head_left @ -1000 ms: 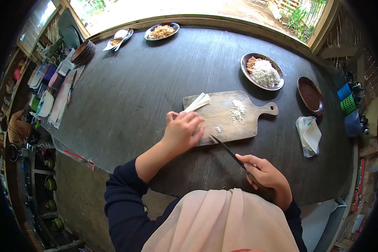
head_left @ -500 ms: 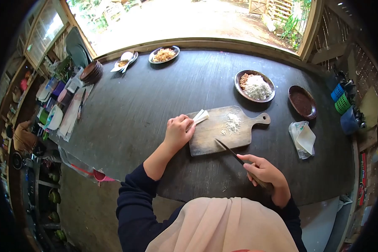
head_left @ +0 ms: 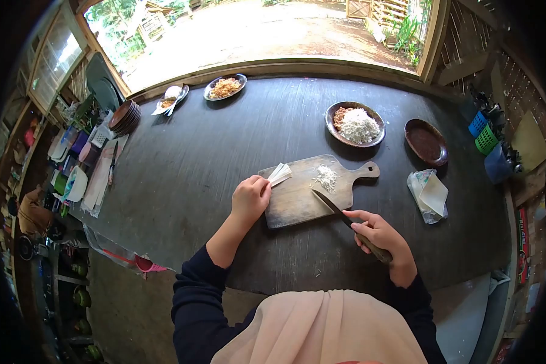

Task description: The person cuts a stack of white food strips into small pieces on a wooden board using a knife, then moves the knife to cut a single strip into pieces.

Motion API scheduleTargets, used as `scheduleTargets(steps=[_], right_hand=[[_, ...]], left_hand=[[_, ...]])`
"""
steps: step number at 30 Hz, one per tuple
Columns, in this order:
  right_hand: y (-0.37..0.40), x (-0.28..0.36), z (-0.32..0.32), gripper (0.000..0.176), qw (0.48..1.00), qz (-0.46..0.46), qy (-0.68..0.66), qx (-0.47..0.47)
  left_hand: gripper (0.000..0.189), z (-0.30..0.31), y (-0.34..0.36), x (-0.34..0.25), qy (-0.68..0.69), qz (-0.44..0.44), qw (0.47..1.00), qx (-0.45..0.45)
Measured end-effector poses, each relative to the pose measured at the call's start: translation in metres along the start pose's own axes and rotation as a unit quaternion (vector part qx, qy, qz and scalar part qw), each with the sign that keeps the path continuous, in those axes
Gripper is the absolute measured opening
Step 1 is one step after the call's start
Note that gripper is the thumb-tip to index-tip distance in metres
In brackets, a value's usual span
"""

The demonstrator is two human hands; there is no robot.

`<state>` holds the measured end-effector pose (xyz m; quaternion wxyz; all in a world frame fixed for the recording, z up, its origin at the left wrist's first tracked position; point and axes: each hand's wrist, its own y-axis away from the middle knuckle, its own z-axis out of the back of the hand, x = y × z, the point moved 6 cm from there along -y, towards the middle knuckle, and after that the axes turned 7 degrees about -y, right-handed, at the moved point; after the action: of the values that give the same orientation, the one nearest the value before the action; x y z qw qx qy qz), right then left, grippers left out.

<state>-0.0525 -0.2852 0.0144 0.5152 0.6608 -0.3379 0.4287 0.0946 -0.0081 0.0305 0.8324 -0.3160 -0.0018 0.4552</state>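
Note:
My left hand (head_left: 252, 198) is closed on a small stack of flat white strips (head_left: 279, 174) at the left edge of the wooden cutting board (head_left: 297, 203). The strips fan out a little over the board. In my right hand (head_left: 379, 234) is a kitchen knife (head_left: 332, 207), its handle in my fist. The dark blade points up and left, its tip over the board's lower right part. Thin white shreds (head_left: 327, 176) lie in a small pile near the board's handle.
Behind the board stands a plate (head_left: 328, 126) heaped with white shreds and reddish-brown food. To the right are a brown oval dish (head_left: 426, 142) and a plastic packet (head_left: 429, 196) with a white sheet. A food plate (head_left: 239, 91), stacked brown dishes (head_left: 127, 117) and another knife (head_left: 113, 161) sit farther left.
The shreds on the board sit in a tighter pile. The knife has shifted slightly relative to the board, and the strips in my left hand look more fanned. The whole view has shifted slightly.

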Motion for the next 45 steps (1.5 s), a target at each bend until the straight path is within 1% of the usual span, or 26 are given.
scheduleTargets(steps=[2, 3, 5, 6, 10, 12, 14, 15, 16, 18, 22, 24, 25, 27, 29, 30, 31, 33, 34, 36, 37, 40, 42, 45], right_hand=[[-0.002, -0.002, -0.001, 0.043, 1.000, -0.002, 0.000, 0.000], [-0.003, -0.004, 0.000, 0.043, 1.000, -0.003, -0.002, 0.000], [-0.003, -0.005, 0.007, 0.043, 0.999, 0.011, -0.038, -0.029], [-0.002, -0.003, 0.009, 0.043, 0.998, 0.015, -0.035, -0.045], [0.000, -0.003, 0.007, 0.042, 0.998, 0.019, -0.031, -0.047], [-0.003, -0.003, -0.002, 0.042, 0.999, 0.029, -0.028, 0.006], [-0.008, -0.006, -0.010, 0.042, 0.999, 0.024, -0.031, 0.007], [-0.011, -0.008, -0.013, 0.042, 0.999, 0.019, -0.034, 0.009], [-0.013, -0.009, -0.015, 0.042, 0.999, 0.021, -0.030, 0.007], [-0.014, -0.010, -0.012, 0.042, 0.996, 0.036, -0.073, -0.031], [-0.010, -0.010, -0.008, 0.042, 0.994, 0.056, -0.081, -0.041], [-0.008, -0.009, -0.014, 0.041, 0.996, 0.057, -0.060, 0.020], [-0.007, -0.008, -0.016, 0.041, 0.996, 0.058, -0.059, 0.021], [-0.006, -0.008, -0.023, 0.042, 0.998, 0.038, 0.014, 0.050], [-0.007, -0.006, -0.026, 0.041, 0.998, 0.043, 0.020, 0.047], [-0.008, -0.007, -0.024, 0.041, 0.999, 0.042, 0.005, 0.031], [-0.009, -0.007, -0.021, 0.041, 0.999, 0.043, -0.009, 0.014], [-0.010, -0.009, -0.020, 0.040, 0.999, 0.040, -0.020, 0.016], [-0.011, -0.008, -0.019, 0.040, 0.999, 0.035, -0.029, 0.019], [-0.013, -0.006, -0.020, 0.040, 0.999, 0.035, -0.024, 0.010], [-0.012, -0.008, -0.021, 0.040, 0.999, 0.031, -0.022, 0.001], [-0.011, -0.007, -0.022, 0.040, 0.999, 0.034, -0.030, -0.012], [-0.010, -0.007, -0.024, 0.040, 0.999, 0.031, -0.024, -0.026], [-0.012, -0.009, -0.024, 0.039, 0.998, 0.036, -0.013, -0.041]], left_hand=[[0.012, 0.001, 0.002, -0.001, 0.014, 0.045, 0.999, 0.022], [0.012, 0.000, 0.003, -0.002, 0.014, 0.045, 0.999, 0.024], [0.013, 0.000, 0.004, -0.004, 0.005, 0.041, 0.999, 0.013], [0.013, -0.001, 0.005, -0.002, 0.006, 0.041, 0.999, 0.012], [0.014, -0.006, 0.007, 0.000, -0.031, 0.018, 0.999, -0.005], [0.014, -0.005, 0.010, 0.000, -0.049, 0.002, 0.999, -0.014], [0.013, -0.009, 0.010, 0.001, -0.061, 0.015, 0.998, 0.009], [0.013, -0.009, 0.011, 0.000, -0.059, 0.014, 0.998, 0.007], [0.013, -0.009, 0.011, -0.001, -0.069, 0.016, 0.997, 0.012], [0.013, -0.007, 0.011, -0.003, -0.077, 0.019, 0.997, 0.012], [0.013, 0.001, 0.013, -0.010, -0.101, 0.008, 0.995, -0.014], [0.014, 0.008, 0.013, -0.018, -0.104, 0.009, 0.994, -0.018], [0.014, 0.009, 0.014, -0.023, -0.077, 0.017, 0.997, -0.009], [0.015, 0.015, 0.014, -0.035, -0.052, 0.026, 0.998, -0.002], [0.015, 0.021, 0.013, -0.045, 0.031, 0.024, 0.999, 0.002], [0.017, 0.026, 0.012, -0.050, 0.031, 0.003, 0.999, -0.014], [0.017, 0.029, 0.010, -0.053, 0.030, 0.002, 0.999, -0.016], [0.018, 0.029, 0.007, -0.054, 0.075, 0.035, 0.996, 0.023], [0.018, 0.032, 0.004, -0.056, 0.076, 0.033, 0.996, 0.019], [0.017, 0.031, 0.003, -0.058, 0.127, 0.050, 0.990, 0.048], [0.017, 0.029, 0.005, -0.055, 0.129, 0.050, 0.989, 0.049], [0.016, 0.010, 0.011, -0.041, 0.151, 0.039, 0.986, 0.065], [0.017, 0.000, 0.019, -0.034, 0.154, 0.014, 0.981, 0.119], [0.019, -0.005, 0.022, -0.024, 0.129, -0.002, 0.981, 0.147]])
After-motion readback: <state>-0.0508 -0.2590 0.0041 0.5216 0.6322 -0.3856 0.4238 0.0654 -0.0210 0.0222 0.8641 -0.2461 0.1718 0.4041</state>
